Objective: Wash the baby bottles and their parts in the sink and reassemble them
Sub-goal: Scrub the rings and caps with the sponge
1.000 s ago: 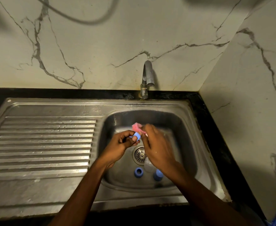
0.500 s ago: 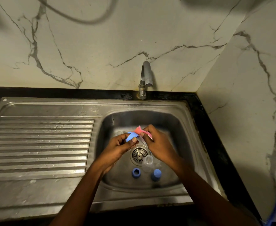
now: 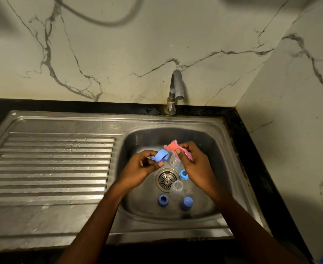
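Head view: my hands over the sink basin.
My left hand pinches a blue bottle ring; my right hand grips a pink scrubber.

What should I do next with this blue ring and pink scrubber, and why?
Probably bring the pink scrubber, pinched in your right hand, onto the blue ring that your left hand holds, and rub it. The two are held just apart above the sink, so neither is touching the other yet.

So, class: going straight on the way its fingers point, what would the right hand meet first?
Probably the blue ring held by the left hand; the right hand and its pink cloth aim there, though depth is unclear.
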